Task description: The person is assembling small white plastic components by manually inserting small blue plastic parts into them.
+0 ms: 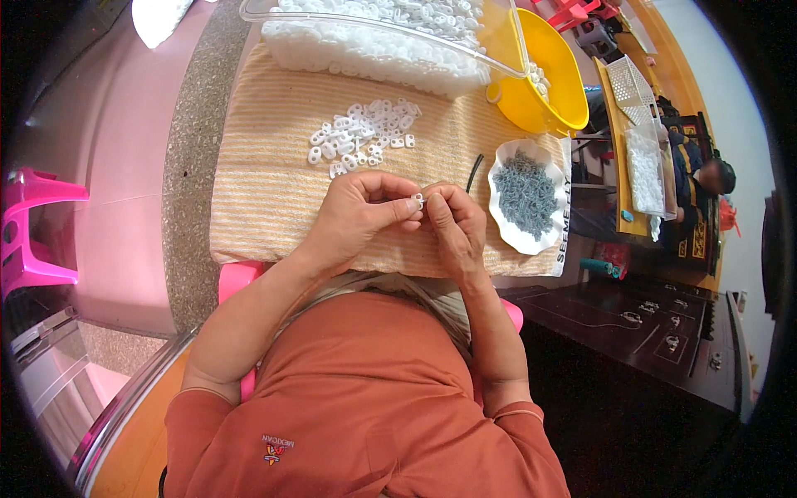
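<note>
My left hand [353,214] pinches a small white plastic piece with holes [418,199] between thumb and forefinger. Close against it, my right hand [455,222] has its thumb and forefinger pressed together at the piece's right side; whatever they grip is too small to make out. Beyond my hands lies a loose pile of similar white plastic pieces [365,129] on a striped towel [266,183]. To the right of my right hand stands a white scalloped dish [535,242], filled with small grey metal parts [525,195].
A clear plastic bin [378,66] heaped with white pieces stands at the far edge, beside a yellow basin [552,66]. Between dish and right hand lies a thin black stick-like thing [475,173]. A pink stool [37,228] is at left; another person [693,178] sits at far right.
</note>
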Tool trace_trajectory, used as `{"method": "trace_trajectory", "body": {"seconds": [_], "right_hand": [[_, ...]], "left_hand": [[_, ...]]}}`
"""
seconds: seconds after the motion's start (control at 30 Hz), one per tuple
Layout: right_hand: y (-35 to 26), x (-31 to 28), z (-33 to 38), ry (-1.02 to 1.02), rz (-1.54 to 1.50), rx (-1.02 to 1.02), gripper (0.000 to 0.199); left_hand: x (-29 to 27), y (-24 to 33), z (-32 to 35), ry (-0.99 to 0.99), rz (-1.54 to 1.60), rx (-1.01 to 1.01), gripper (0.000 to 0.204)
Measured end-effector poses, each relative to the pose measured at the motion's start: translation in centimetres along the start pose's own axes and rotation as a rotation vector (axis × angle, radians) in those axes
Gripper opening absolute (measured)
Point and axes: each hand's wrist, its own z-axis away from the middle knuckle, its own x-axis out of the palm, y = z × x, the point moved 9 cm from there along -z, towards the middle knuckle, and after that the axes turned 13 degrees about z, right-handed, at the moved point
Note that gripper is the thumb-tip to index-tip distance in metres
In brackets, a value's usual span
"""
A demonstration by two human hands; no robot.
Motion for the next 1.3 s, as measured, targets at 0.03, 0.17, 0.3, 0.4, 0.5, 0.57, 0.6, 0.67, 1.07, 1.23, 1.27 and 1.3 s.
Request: {"method": "trace_trajectory", "body": {"seconds": [0.03, 0.17, 0.3, 0.4, 0.5, 0.57, 0.6, 0.67, 1.07, 1.23, 1.27, 1.3], "right_hand": [[0.0, 0.0, 0.0, -0.009, 0.020, 0.008, 0.019], [-0.2, 0.2, -0.1, -0.031, -0.035, -0.008, 0.019], [0.1, 0.4, 0.1, -0.066, -0.132, 0.066, 0.018], [0.3, 0.2, 0.0, -0.064, -0.088, 0.060, 0.018], [0.5, 0.2, -0.1, -0.069, -0.061, 0.018, 0.017], [0.2, 0.4, -0.1, -0.069, -0.055, -0.021, 0.016], [0.0, 0.4, -0.1, -0.069, -0.077, -0.016, 0.016], [0.0, 0.5, -0.1, -0.069, -0.099, -0.010, 0.015], [0.3, 0.3, -0.1, -0.054, -0.062, -0.029, 0.016], [-0.6, 0.4, 0.0, -0.029, 0.049, -0.137, 0.018], [-0.7, 0.5, 0.1, -0.029, 0.049, -0.137, 0.018], [-0.8, 0.5, 0.1, -0.027, 0.057, -0.137, 0.018]], "left_hand": [[0.0, 0.0, 0.0, -0.001, 0.000, 0.000, 0.016], [0.1, -0.1, 0.2, -0.011, 0.048, -0.023, 0.016], [0.4, -0.3, 0.1, -0.028, 0.083, -0.052, 0.018], [0.3, -0.4, 0.1, -0.028, 0.072, -0.053, 0.018], [0.2, -0.1, 0.2, -0.003, 0.051, -0.062, 0.018], [0.1, -0.1, 0.2, -0.011, 0.056, -0.056, 0.019], [0.1, -0.1, 0.1, -0.020, 0.062, -0.050, 0.019], [-0.1, -0.2, 0.1, -0.022, 0.060, -0.050, 0.019], [0.0, -0.6, 0.1, -0.022, 0.071, -0.077, 0.019], [-0.3, -0.4, 0.1, -0.009, 0.047, -0.061, 0.019], [-0.2, -0.3, 0.1, -0.010, 0.042, -0.054, 0.020], [-0.2, -0.2, 0.2, -0.011, 0.038, -0.047, 0.020]]}}
